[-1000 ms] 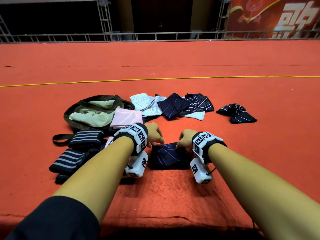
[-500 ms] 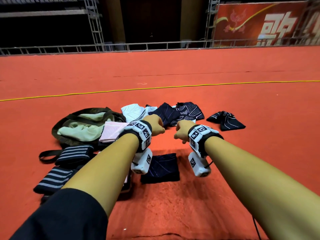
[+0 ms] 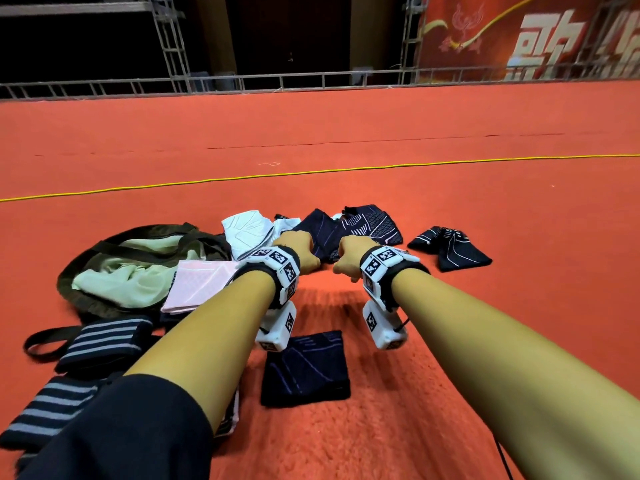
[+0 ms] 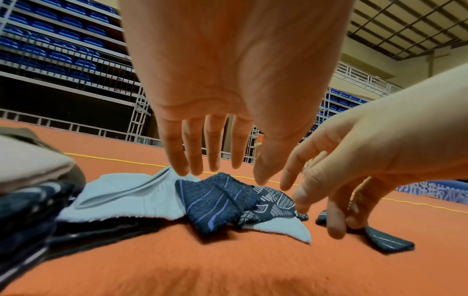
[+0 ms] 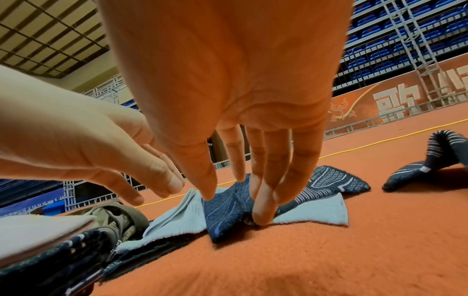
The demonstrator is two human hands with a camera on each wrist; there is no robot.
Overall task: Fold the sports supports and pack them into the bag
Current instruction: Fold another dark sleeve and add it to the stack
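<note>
A folded navy support (image 3: 304,368) lies on the red carpet near me, below my wrists. Farther out is a loose pile: a white support (image 3: 246,230), a navy striped support (image 4: 212,202) and a dark patterned one (image 3: 374,223). My left hand (image 4: 210,166) hovers just above the white and navy pieces with straight fingers, holding nothing. My right hand (image 5: 240,196) reaches down beside it; its fingertips (image 5: 260,216) touch the near edge of the navy striped support (image 5: 228,210). The olive bag (image 3: 104,258) with a pale green lining lies open at the left.
A folded pink support (image 3: 197,285) rests against the bag. Two dark striped wristbands (image 3: 104,341) lie at the near left, beside the bag strap. Another dark support (image 3: 450,251) sits apart on the right. A yellow cord (image 3: 311,173) crosses the carpet beyond; a metal railing stands behind.
Both hands have left the folded navy support and moved forward to the loose pile. Their fingers have straightened out over it.
</note>
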